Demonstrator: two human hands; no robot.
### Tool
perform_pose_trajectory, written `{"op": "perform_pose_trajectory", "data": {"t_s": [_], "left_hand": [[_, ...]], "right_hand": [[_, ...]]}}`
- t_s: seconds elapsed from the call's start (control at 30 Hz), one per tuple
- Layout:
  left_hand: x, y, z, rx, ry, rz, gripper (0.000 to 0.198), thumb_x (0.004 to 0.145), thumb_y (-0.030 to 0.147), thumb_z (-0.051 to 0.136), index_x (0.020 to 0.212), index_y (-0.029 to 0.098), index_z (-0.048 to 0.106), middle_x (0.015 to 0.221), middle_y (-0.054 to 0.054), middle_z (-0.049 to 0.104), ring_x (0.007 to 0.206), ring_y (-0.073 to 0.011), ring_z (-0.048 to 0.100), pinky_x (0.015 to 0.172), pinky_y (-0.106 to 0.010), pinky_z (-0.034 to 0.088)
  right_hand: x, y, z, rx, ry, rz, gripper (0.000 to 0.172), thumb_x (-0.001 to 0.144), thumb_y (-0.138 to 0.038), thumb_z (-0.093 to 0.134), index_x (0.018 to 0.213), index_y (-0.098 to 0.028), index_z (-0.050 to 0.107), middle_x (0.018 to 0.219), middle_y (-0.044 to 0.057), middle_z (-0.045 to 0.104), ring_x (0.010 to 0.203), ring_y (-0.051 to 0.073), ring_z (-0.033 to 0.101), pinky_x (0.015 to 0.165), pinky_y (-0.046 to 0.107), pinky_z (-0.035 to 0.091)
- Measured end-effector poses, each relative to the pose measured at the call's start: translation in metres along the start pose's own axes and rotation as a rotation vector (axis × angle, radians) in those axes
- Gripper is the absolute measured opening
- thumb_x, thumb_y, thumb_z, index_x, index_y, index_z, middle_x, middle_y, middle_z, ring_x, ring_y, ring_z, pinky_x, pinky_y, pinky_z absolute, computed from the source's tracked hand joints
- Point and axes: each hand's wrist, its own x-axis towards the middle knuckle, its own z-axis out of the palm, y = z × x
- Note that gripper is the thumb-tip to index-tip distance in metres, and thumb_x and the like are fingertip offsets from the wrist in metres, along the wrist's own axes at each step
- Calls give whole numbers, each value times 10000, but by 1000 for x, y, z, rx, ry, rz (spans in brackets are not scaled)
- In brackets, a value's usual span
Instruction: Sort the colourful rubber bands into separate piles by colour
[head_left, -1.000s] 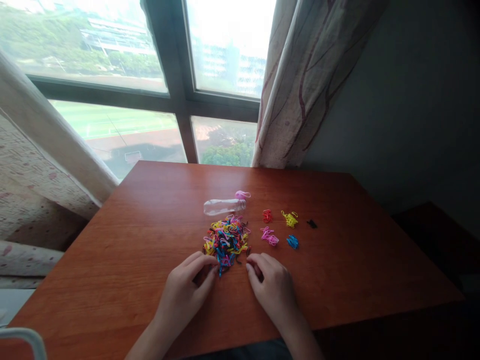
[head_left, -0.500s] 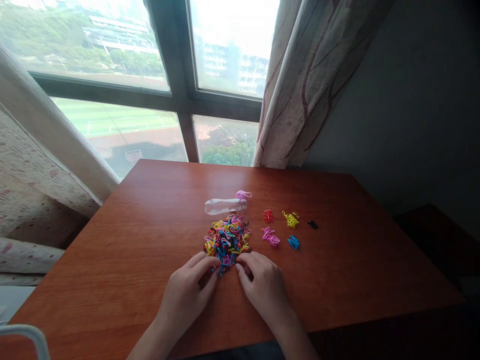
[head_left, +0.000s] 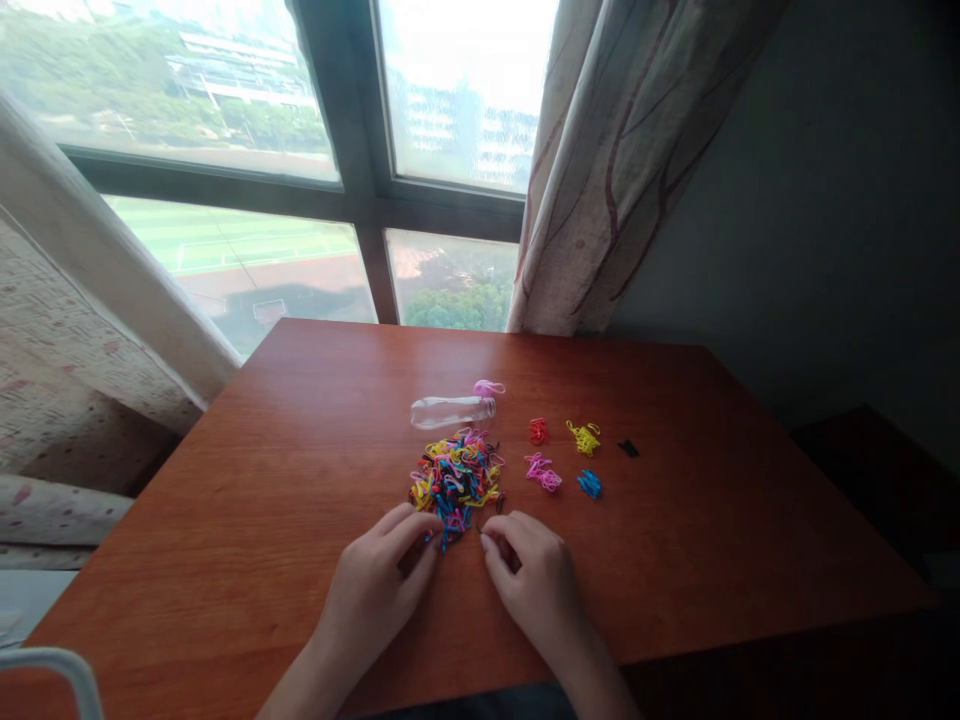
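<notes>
A heap of small multicoloured rubber bands (head_left: 457,475) lies on the table in front of me. My left hand (head_left: 384,572) rests at the heap's near left edge, thumb and forefinger closed against it; what they grip is hidden. My right hand (head_left: 534,570) is just right of the heap, a thin dark rubber band (head_left: 480,529) pinched between its fingertips. To the right lie separate small piles: red bands (head_left: 538,431), yellow bands (head_left: 583,437), pink bands (head_left: 542,472), blue bands (head_left: 589,484) and black bands (head_left: 628,449).
Behind the heap a clear plastic bottle (head_left: 452,411) lies on its side, with a pink looped cap (head_left: 488,388) beside its neck. The wooden table (head_left: 247,480) reaches to a window between curtains (head_left: 592,180). A white curved bar (head_left: 60,660) stands at the lower left.
My right hand has drawn slightly rightward, away from the heap, and a dark band now shows at its fingertips. My left hand has hardly moved.
</notes>
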Motion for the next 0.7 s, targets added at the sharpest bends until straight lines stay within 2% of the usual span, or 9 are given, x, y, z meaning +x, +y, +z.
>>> {"op": "perform_pose_trajectory", "data": {"t_s": [0.1, 0.2, 0.37, 0.47, 0.57, 0.7], "left_hand": [[-1, 1, 0, 12, -5, -1, 143, 934, 230, 513, 954, 239, 654, 850, -6, 637, 722, -137, 617, 660, -228, 470], [0, 2, -1, 25, 0, 2, 149, 935, 228, 505, 948, 239, 653, 838, -4, 635, 701, -135, 611, 642, -225, 464], [1, 3, -2, 26, 0, 11, 144, 930, 227, 510, 946, 241, 652, 843, -3, 641, 710, -134, 621, 640, -220, 464], [0, 2, -2, 26, -2, 14, 152, 930, 223, 508, 955, 244, 657, 850, -2, 645, 711, -132, 622, 643, -219, 466], [0, 1, -2, 29, 0, 13, 162, 929, 219, 504, 950, 245, 663, 855, -2, 646, 708, -130, 621, 642, -217, 467], [1, 2, -2, 36, 8, 12, 167, 927, 220, 500, 942, 242, 666, 837, -3, 647, 695, -130, 619, 632, -216, 469]], "right_hand": [[-6, 8, -12, 105, 58, 37, 139, 920, -195, 537, 828, -210, 639, 699, -15, 599, 601, 124, 557, 568, 214, 389], [-6, 30, -37, 88, 166, 65, 171, 947, -267, 534, 845, -208, 658, 701, -10, 615, 589, 124, 566, 569, 212, 422], [6, 95, -95, -182, 330, 112, 212, 920, -361, 564, 838, -204, 680, 714, 10, 645, 585, 144, 573, 580, 242, 438], [15, 133, -122, -289, 384, 160, 240, 889, -397, 568, 828, -195, 684, 679, 14, 635, 569, 151, 567, 580, 256, 439], [23, 157, -134, -348, 361, 186, 253, 871, -412, 560, 844, -197, 691, 668, 15, 632, 573, 157, 568, 580, 262, 436], [30, 168, -131, -383, 314, 172, 265, 876, -403, 531, 838, -196, 692, 688, 39, 653, 591, 169, 580, 592, 276, 436]]}}
